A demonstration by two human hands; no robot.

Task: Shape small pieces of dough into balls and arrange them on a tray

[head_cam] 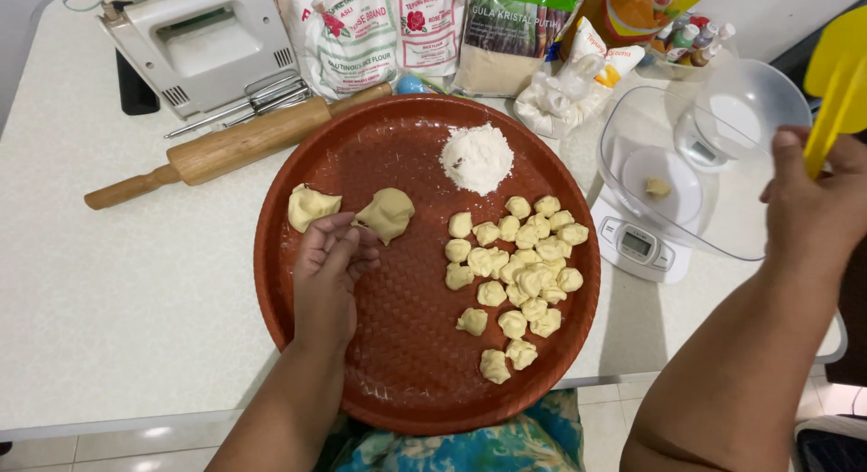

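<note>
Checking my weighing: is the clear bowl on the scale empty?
Nearly empty: the clear bowl on the scale holds only one small dough piece.

Round tray (298, 282): reddish-brown plastic, woven-textured, semi-matt. Dough lumps (386, 214): pale yellow, soft, matt. Flour heap (477, 156), upper centre: white, powdery. Rolling pin (237, 145), upper left: bare wood, smooth. Bowl (768, 228), right: clear glossy plastic. Spatula (840, 74), upper right: yellow, smooth plastic. Bench (117, 282): off-white speckled laminate, matt.

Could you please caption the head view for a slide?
Left hand pinches beige dough lump on round red-brown tray; right hand holds yellow plastic scraper above clear bowl.
</note>
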